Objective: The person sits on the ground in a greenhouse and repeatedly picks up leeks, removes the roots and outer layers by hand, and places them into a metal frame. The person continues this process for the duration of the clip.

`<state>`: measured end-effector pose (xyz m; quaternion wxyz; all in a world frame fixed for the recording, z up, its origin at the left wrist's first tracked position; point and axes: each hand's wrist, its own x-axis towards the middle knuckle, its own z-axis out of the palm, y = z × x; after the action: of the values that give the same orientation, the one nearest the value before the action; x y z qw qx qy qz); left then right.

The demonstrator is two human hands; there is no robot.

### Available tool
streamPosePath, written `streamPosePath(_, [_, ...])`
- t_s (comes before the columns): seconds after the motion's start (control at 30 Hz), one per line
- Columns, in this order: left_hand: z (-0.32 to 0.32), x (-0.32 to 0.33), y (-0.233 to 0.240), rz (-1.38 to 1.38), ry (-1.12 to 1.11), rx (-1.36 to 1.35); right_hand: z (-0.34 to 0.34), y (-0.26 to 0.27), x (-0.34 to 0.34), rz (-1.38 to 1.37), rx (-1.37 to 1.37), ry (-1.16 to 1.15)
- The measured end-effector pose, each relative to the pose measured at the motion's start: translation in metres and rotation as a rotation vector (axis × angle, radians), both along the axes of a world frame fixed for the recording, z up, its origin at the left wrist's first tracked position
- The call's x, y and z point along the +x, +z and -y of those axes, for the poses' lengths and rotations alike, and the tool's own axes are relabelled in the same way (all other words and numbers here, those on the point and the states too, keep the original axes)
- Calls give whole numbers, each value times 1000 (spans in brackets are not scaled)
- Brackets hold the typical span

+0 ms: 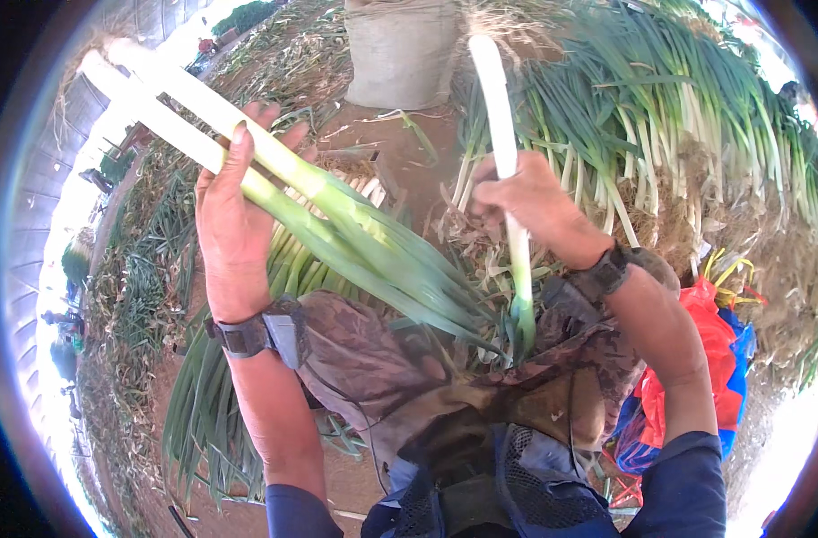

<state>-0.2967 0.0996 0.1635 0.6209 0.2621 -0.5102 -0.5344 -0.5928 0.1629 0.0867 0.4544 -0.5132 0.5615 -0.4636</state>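
Two long green onions point(301, 181) lie across my left hand point(237, 195), with the thumb over one white shank; their roots point to the upper left and their green leaves reach down between my knees. My right hand point(516, 188) is closed around the white shank of another green onion point(496, 101), held nearly upright with its root end at the top and its leaves by my lap. Below my left hand, more green onions point(301, 269) lie side by side, partly hidden by my arm and knee.
A large pile of green onions point(651, 114) spreads at the upper right. A pale woven sack point(401, 57) stands at the top. Red and blue plastic bags point(708, 356) lie beside my right leg. Loose leaves point(140, 262) cover the ground at the left.
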Motion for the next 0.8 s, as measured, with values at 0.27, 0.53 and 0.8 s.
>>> streamPosePath(0.27, [-10,-19,-15,146,-64,22,2,27,-30,190,-125,70])
streamPosePath(0.53, [-53,-125,-77,587,-348,7,17,73,-10,342,-294,328])
streamPosePath(0.8, [-52,-127,-83,395,-337,93,3,66,-17,615,-286,201])
